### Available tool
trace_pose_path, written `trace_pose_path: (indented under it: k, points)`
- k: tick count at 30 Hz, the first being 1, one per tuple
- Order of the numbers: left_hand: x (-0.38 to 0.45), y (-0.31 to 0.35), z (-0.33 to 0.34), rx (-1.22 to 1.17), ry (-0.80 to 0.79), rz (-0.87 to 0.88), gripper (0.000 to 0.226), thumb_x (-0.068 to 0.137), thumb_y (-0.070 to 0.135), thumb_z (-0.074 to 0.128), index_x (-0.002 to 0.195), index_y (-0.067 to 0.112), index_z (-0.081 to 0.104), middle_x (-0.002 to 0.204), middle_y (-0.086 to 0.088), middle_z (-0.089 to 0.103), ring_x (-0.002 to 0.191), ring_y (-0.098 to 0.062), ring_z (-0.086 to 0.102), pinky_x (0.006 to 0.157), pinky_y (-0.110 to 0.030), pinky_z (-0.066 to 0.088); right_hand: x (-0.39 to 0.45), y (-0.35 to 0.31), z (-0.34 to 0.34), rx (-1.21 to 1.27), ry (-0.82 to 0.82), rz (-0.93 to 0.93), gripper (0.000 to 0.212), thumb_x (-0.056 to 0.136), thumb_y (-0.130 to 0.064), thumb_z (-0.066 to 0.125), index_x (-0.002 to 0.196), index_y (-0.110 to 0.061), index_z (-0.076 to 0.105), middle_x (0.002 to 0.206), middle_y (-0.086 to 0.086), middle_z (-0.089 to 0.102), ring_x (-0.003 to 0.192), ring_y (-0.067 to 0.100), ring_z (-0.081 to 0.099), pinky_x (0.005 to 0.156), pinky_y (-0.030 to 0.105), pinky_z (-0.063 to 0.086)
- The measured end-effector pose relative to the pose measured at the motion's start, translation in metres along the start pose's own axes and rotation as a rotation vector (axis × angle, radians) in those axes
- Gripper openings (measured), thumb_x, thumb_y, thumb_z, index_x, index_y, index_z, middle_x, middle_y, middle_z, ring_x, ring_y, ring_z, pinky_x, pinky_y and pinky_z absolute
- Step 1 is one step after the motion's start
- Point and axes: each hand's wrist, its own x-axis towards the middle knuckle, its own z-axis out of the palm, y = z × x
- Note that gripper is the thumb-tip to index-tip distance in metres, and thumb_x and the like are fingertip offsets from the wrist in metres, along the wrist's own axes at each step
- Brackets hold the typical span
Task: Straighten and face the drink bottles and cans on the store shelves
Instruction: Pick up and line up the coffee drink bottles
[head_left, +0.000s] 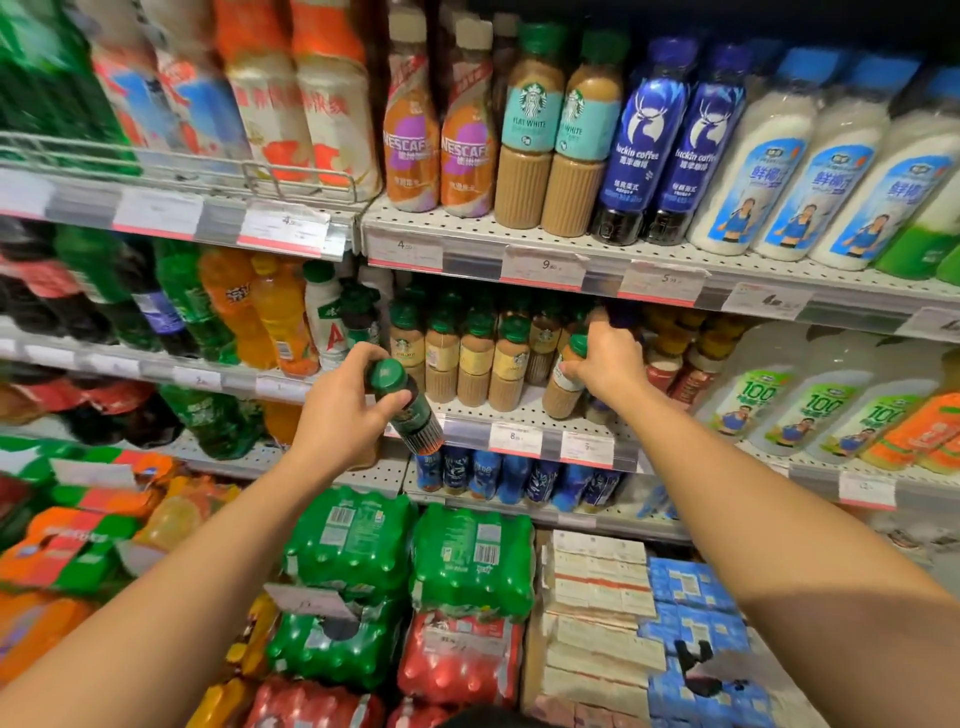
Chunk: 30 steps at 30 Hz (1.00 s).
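My left hand (345, 402) grips a dark coffee bottle with a green cap (410, 410), tilted in the air just in front of the middle shelf's edge (524, 415). My right hand (602, 358) reaches into that shelf and holds a beige green-capped coffee bottle (563, 387), which leans to the right. Between my hands, several upright beige coffee bottles (475, 358) stand in rows on the shelf.
The top shelf carries Nescafe bottles (439, 150), Starbucks bottles (550, 140), blue Luckin bottles (660, 150) and white coconut-drink bottles (810, 171). Soda bottles (208, 301) fill the left bay. Blue cans (519, 480) sit one shelf down; green shrink-wrapped packs (410, 556) lie at the bottom.
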Motion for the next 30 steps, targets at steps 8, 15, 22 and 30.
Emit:
trace_pose_path:
  k: [8,15,22,30]
  points:
    - [0.004,0.001,0.002,-0.011,-0.018,-0.013,0.037,0.087,0.027,0.078,0.116,0.021,0.055,0.103,0.008,0.063,0.097,-0.015,0.061,0.084,-0.03,0.047,0.008,0.008,0.023,0.188,-0.03,0.039,0.068,0.084,-0.031,0.078,0.141,-0.016,0.044,0.118,0.019,0.066,0.109,0.041,0.063,0.088,0.048,0.056]
    - [0.007,0.004,0.007,-0.011,-0.046,-0.039,0.037,0.088,0.029,0.077,0.117,0.022,0.055,0.108,0.004,0.068,0.098,-0.017,0.062,0.083,-0.032,0.05,0.001,0.036,0.055,0.41,-0.148,0.123,0.062,0.078,-0.027,0.085,0.125,-0.016,0.047,0.12,0.009,0.069,0.108,0.031,0.067,0.093,0.049,0.055]
    - [0.007,-0.001,0.0,-0.006,-0.032,-0.043,0.036,0.087,0.028,0.077,0.114,0.023,0.054,0.104,0.007,0.065,0.101,-0.018,0.063,0.086,-0.035,0.051,-0.007,0.039,0.096,0.3,-0.147,0.209,0.045,0.087,-0.039,0.077,0.115,-0.007,0.062,0.115,0.013,0.071,0.111,0.037,0.064,0.078,0.035,0.043]
    - [0.003,-0.013,-0.012,0.003,0.006,-0.066,0.037,0.087,0.029,0.078,0.114,0.024,0.055,0.107,0.004,0.068,0.102,-0.017,0.064,0.083,-0.031,0.049,0.017,0.035,0.106,0.246,-0.131,0.207,0.042,0.088,-0.043,0.075,0.111,-0.01,0.065,0.109,0.014,0.071,0.107,0.037,0.064,0.08,0.04,0.049]
